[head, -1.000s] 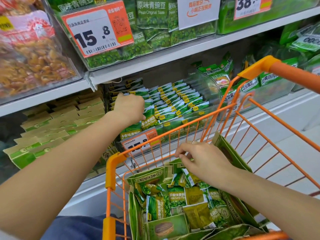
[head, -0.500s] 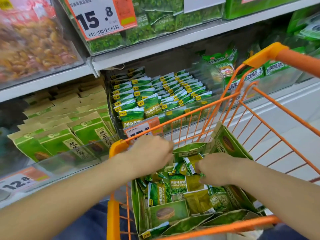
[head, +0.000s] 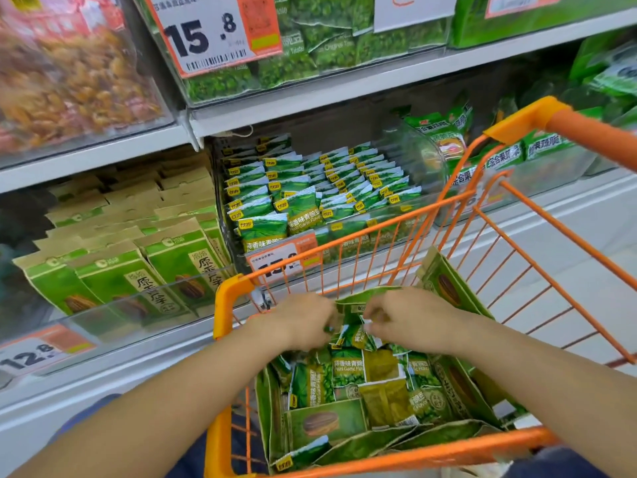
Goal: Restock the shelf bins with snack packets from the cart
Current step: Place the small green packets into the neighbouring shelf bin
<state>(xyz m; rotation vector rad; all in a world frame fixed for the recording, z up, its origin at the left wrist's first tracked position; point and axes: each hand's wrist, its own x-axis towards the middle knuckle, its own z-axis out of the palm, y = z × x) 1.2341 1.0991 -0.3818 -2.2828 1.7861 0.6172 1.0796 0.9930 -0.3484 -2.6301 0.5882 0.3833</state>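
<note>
Orange wire forms the cart (head: 537, 257), which stands against the shelf (head: 344, 98) and holds a heap of green packets (head: 348, 370) among larger green bags (head: 325, 424). Both hands are low inside its far end. The left hand (head: 303, 320) has its fingers curled down into the heap; whether they grip a packet I cannot tell. The right hand (head: 403, 315) pinches a small packet (head: 351, 334) by its top edge, fingers narrow. Beyond the cart, the clear bin (head: 410, 157) on the lower shelf is filled with upright rows of the same packets, behind a price tag (head: 286, 258).
</note>
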